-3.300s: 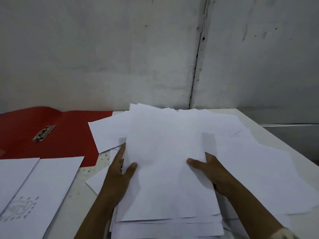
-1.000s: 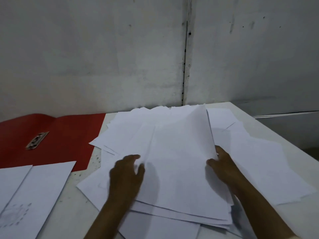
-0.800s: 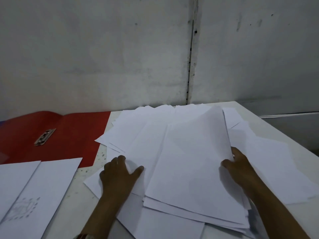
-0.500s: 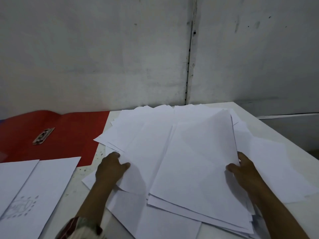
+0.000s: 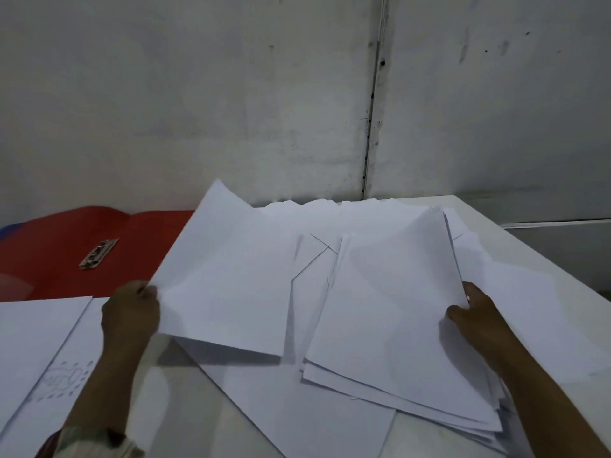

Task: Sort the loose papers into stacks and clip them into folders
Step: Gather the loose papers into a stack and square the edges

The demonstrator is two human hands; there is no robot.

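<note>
A heap of loose white papers (image 5: 317, 408) covers the middle and right of the table. My left hand (image 5: 130, 314) pinches the left edge of one white sheet (image 5: 228, 282), which is raised off the heap and tilted up at its far end. My right hand (image 5: 479, 317) grips the right edge of a thin stack of sheets (image 5: 393, 328), lifted slightly at that side. An open red folder (image 5: 56, 252) with a metal clip (image 5: 98, 253) lies at the back left.
Two white sheets (image 5: 39, 342) lie at the near left, one with a faint drawing (image 5: 62, 380). A grey wall (image 5: 264, 94) stands right behind the table. The table's right edge (image 5: 542, 256) runs diagonally toward me.
My left hand slid left and picked up one sheet by its edge, lifting it off the heap. My right hand moved right, still holding the stack's right edge.
</note>
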